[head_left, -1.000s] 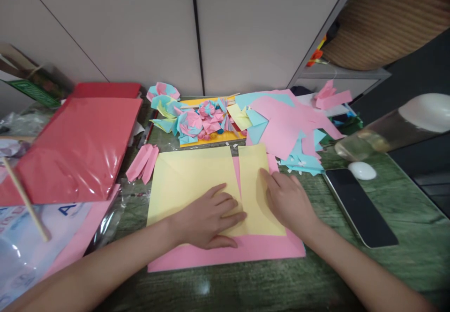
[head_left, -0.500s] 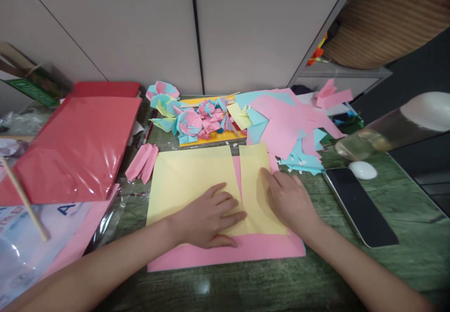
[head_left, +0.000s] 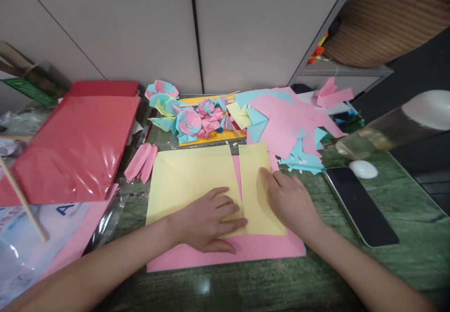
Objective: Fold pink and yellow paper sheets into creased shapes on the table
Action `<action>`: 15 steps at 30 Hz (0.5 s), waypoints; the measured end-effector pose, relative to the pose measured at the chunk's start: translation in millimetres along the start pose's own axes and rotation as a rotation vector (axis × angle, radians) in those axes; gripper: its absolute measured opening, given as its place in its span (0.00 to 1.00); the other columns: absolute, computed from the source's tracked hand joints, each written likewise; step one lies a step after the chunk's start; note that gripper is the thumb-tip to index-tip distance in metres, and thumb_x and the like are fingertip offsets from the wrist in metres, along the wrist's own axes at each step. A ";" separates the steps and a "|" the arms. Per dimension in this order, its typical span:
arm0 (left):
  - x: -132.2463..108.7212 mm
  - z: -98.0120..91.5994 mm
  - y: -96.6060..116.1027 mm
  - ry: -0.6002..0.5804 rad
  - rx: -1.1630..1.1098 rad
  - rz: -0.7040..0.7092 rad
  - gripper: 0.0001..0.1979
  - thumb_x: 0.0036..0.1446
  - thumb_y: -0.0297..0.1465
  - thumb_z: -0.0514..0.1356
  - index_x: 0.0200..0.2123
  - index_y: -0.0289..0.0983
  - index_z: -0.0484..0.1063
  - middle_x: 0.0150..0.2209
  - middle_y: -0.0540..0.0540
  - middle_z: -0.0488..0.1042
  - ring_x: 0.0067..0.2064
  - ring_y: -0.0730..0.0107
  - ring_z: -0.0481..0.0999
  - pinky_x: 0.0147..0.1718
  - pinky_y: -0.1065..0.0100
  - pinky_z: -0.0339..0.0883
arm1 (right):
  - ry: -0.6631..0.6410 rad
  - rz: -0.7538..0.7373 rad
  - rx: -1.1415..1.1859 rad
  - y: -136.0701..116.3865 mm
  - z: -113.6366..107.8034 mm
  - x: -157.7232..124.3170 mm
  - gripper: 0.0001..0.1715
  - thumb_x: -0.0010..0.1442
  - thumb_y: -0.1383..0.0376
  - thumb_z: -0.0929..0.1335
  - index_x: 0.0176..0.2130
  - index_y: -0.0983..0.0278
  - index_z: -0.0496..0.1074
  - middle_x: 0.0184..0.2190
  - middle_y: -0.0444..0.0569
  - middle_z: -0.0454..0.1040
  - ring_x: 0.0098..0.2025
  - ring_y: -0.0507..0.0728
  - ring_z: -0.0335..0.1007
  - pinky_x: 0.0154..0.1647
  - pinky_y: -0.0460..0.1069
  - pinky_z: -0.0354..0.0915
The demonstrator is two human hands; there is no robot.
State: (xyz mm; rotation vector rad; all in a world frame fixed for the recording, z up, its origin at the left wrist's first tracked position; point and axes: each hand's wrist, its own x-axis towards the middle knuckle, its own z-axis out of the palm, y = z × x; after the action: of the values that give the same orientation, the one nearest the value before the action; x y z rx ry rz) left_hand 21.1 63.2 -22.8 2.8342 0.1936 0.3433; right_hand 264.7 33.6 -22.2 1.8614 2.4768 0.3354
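Observation:
A sheet of yellow paper [head_left: 190, 176] lies on a pink sheet [head_left: 190, 258], both flat on the table. From its top edge a tear runs down the yellow sheet, with pink showing in the wedge-shaped gap. Right of the tear is a narrower yellow strip [head_left: 253, 181]. My left hand [head_left: 209, 220] rests palm down with fingers spread, its fingertips near the lower end of the tear. At the strip's right edge, my right hand [head_left: 291, 199] has its fingers curled and pinches the yellow paper.
Folded paper flowers [head_left: 190, 122] and pink and blue paper scraps [head_left: 277, 124] lie behind the sheets. A phone [head_left: 360, 206] and a white egg-shaped object [head_left: 363, 169] are on the right. Red paper packs [head_left: 80, 148] and a wooden stick [head_left: 24, 199] lie left.
My left hand has shifted very slightly downward. The strip's lower right corner has moved a little to the left. Otherwise the scene looks almost the same.

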 end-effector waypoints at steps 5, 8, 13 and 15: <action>1.0 -0.2 -0.4 -0.006 -0.002 -0.003 0.27 0.58 0.49 0.51 0.54 0.37 0.65 0.41 0.42 0.71 0.45 0.60 0.67 0.56 0.48 0.51 | 0.011 -0.008 -0.012 -0.8 0.8 0.4 0.24 0.59 0.74 0.60 0.55 0.71 0.63 0.31 0.48 0.69 0.34 0.56 0.65 0.35 0.52 0.54; 1.0 0.0 -0.1 -0.012 -0.002 -0.011 0.28 0.58 0.49 0.51 0.54 0.37 0.65 0.41 0.42 0.71 0.45 0.60 0.67 0.56 0.48 0.51 | 0.017 0.001 -0.020 -1.1 0.0 0.7 0.24 0.58 0.74 0.60 0.55 0.70 0.63 0.31 0.48 0.69 0.33 0.55 0.65 0.35 0.51 0.55; 1.6 -0.2 0.2 -0.010 0.006 -0.009 0.28 0.57 0.49 0.52 0.54 0.38 0.64 0.42 0.42 0.71 0.45 0.60 0.67 0.56 0.49 0.51 | 0.035 0.014 -0.034 -1.1 -0.2 -0.8 0.24 0.58 0.74 0.60 0.54 0.69 0.63 0.31 0.48 0.69 0.31 0.54 0.64 0.33 0.50 0.56; 1.8 -0.1 0.1 -0.013 0.007 -0.008 0.28 0.58 0.49 0.52 0.54 0.37 0.64 0.42 0.42 0.71 0.45 0.60 0.67 0.56 0.48 0.51 | 0.039 0.014 -0.038 -1.2 0.2 -0.9 0.24 0.58 0.74 0.60 0.54 0.69 0.64 0.31 0.48 0.69 0.30 0.54 0.64 0.33 0.50 0.57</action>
State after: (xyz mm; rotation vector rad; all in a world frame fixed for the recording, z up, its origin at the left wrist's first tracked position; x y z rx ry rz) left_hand 22.8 63.4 -22.3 2.8405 0.2042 0.3236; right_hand 263.9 32.4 -22.7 1.8759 2.4649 0.4203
